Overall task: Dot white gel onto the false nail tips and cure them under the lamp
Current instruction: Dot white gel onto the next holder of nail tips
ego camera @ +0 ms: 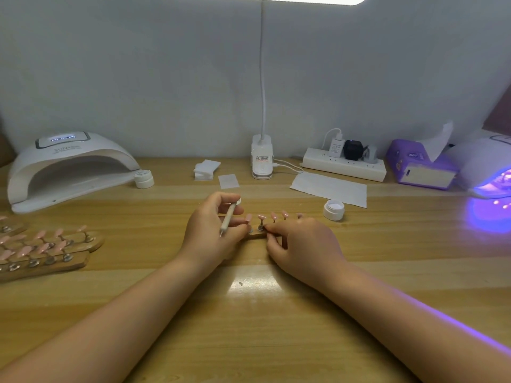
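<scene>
A wooden holder [255, 235] with several pink false nail tips [261, 217] on small stands lies at the table's middle. My left hand [213, 230] holds a thin dotting pen [229, 217] upright and touches the leftmost tip. My right hand [301, 244] pinches a stand on the holder with its fingertips and covers the holder's right part. An open white gel jar [334, 209] stands just right of the holder. A white curing lamp [69, 167] sits at the back left, unlit inside. A second lamp [489, 167] at the far right glows purple.
Two more wooden holders [47, 250] with pink tips lie at the left. A closed white jar [143, 178], white pads [206, 168], a desk lamp base [261, 161], a power strip [344, 164], a paper sheet [329, 187] and a purple tissue box [420, 164] line the back.
</scene>
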{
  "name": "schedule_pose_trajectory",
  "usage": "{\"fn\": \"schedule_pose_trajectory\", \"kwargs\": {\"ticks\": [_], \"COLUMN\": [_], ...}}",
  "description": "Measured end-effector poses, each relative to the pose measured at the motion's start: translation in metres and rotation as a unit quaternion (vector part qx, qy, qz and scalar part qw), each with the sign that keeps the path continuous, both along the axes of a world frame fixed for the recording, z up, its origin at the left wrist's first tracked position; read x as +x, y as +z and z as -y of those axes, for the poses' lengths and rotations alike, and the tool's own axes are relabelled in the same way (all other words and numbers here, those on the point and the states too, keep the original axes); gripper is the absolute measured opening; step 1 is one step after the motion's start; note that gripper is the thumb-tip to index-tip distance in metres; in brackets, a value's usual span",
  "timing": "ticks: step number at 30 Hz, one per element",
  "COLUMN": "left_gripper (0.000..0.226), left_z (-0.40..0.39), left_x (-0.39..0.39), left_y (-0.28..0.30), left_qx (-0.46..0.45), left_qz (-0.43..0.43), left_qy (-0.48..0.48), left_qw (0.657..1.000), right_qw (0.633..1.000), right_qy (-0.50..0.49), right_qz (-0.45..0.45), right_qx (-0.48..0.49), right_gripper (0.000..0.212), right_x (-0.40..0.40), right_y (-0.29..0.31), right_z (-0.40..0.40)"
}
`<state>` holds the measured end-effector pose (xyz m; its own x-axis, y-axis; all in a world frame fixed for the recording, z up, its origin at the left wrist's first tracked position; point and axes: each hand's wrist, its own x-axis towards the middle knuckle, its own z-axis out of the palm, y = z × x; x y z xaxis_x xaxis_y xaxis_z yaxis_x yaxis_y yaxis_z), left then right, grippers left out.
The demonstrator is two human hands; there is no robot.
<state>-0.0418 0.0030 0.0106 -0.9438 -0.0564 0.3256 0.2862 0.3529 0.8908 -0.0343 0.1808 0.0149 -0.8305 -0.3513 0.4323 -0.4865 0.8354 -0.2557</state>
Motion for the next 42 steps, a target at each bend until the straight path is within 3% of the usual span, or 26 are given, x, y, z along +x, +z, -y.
{"fn": "schedule_pose_trajectory", "kwargs": {"ticks": [3, 7, 10, 13, 15, 19, 29, 35, 42], "left_gripper": [0.052, 0.041, 0.033, 0.025, 0.017, 0.01, 0.01, 0.012, 0.016], "left_z": [0.002, 0.003, 0.001, -0.001, -0.001, 0.001, -0.002, -0.009, -0.028], "left_x": [0.003, 0.007, 0.008, 0.008, 0.007, 0.006, 0.008, 0.022, 0.041], "left_y": [0.001, 0.003, 0.005, 0.007, 0.008, 0.008, 0.009, 0.024, 0.023], "left_qx": [0.016, 0.074, 0.097, 0.118, 0.129, 0.135, 0.106, 0.175, 0.124], "left_qz": [-0.001, 0.003, 0.0, -0.011, -0.014, -0.025, -0.048, -0.107, -0.126], "left_qy": [-0.008, -0.001, 0.015, 0.029, 0.039, 0.052, 0.051, 0.036, -0.022], "left_qw": [1.0, 0.997, 0.995, 0.993, 0.991, 0.989, 0.992, 0.978, 0.984], "right_qw": [1.0, 0.993, 0.979, 0.979, 0.971, 0.966, 0.971, 0.961, 0.966], "right_qy": [0.007, 0.016, -0.07, -0.182, -0.195, -0.171, -0.108, 0.012, 0.114], "right_qz": [-0.017, -0.091, -0.139, -0.005, 0.088, 0.157, 0.084, -0.052, -0.008], "right_qx": [-0.023, -0.079, -0.13, -0.092, -0.102, -0.112, -0.195, -0.271, -0.232], "right_gripper": [0.022, 0.021, 0.016, 0.064, 0.084, 0.09, 0.084, 0.072, 0.074], "right_x": [0.008, 0.009, -0.009, -0.03, -0.036, -0.045, -0.045, -0.018, 0.007], "right_y": [0.006, 0.021, 0.034, 0.028, 0.02, 0.003, -0.001, 0.013, 0.003], "right_z": [-0.009, -0.036, -0.064, -0.09, -0.099, -0.101, -0.094, -0.065, -0.03]}}
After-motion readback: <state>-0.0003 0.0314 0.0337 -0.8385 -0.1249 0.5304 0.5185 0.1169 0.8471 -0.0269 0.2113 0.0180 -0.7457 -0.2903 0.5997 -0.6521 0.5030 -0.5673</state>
